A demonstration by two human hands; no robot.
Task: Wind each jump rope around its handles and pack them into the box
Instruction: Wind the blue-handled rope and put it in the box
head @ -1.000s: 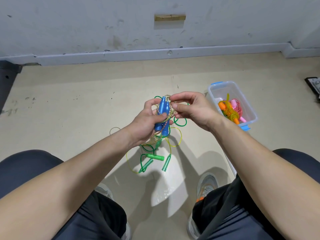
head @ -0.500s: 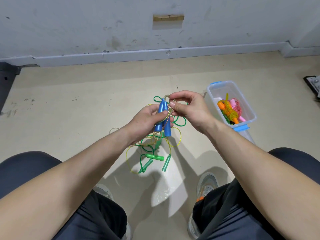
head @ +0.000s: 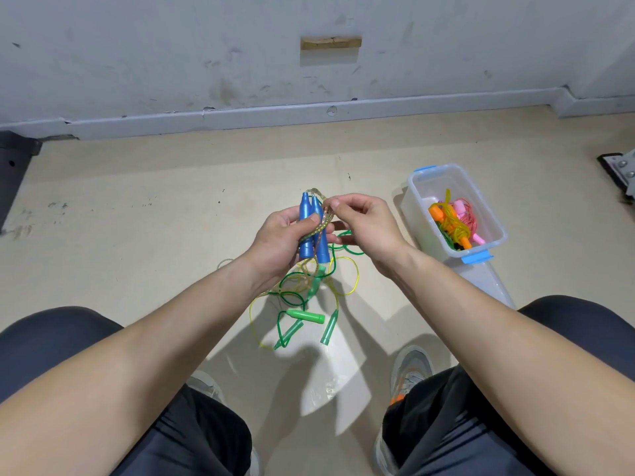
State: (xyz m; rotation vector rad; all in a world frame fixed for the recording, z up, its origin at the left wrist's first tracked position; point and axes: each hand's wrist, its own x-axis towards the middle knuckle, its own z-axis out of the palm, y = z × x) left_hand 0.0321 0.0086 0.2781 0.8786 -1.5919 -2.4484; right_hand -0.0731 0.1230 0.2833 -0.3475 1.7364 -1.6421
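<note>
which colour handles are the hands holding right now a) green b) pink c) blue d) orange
c: the left hand grips the two blue handles side by side, the right hand pinches the rope at them, and the green handles lie on the floor.

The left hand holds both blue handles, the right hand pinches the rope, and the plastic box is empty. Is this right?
Only the box is wrong: the head view shows ropes with orange and pink handles inside it. The rest stands.
</note>
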